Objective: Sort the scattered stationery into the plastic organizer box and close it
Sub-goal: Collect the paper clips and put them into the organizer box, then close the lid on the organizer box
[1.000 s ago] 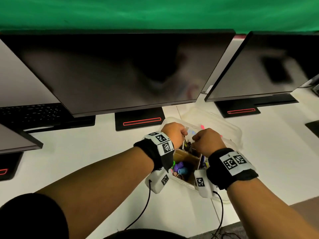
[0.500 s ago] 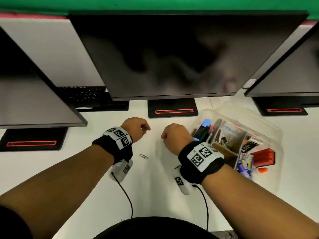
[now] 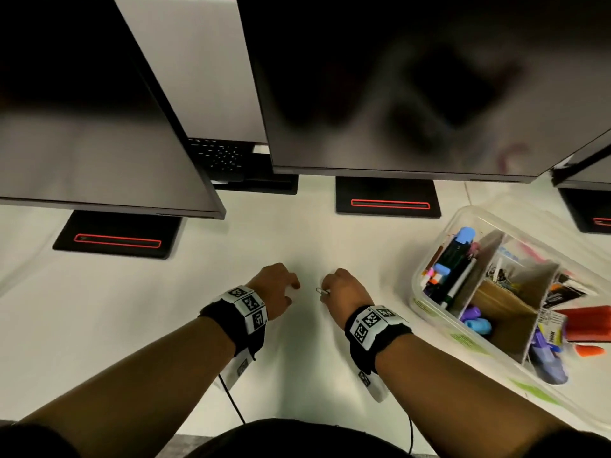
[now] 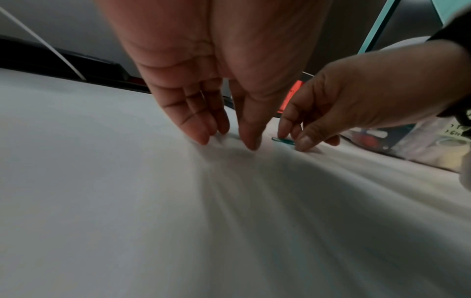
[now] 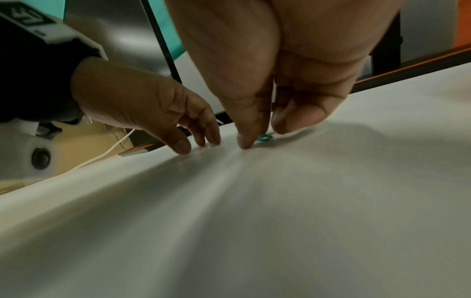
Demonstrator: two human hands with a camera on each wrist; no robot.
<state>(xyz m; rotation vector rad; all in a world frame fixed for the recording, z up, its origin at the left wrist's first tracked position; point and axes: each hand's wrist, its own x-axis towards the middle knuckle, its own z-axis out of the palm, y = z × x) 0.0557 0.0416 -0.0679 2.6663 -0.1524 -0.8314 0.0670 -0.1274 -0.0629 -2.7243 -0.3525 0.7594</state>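
A small teal paper clip lies on the white desk between my two hands. My right hand is down on it, thumb and forefinger pinching the clip against the surface. My left hand is just left of it, its straight fingertips touching the bare desk and holding nothing. The clear plastic organizer box stands open to the right, with cardboard dividers and markers, clips and other stationery inside. Its lid is not in sight.
Dark monitors overhang the back of the desk on black stands. A keyboard sits behind, between the screens. An orange piece lies by the box's right side. Wrist-camera cables trail off the near desk edge.
Both hands left the box and moved left onto the desk. The right hand came down on the paper clip; the left settled beside it.
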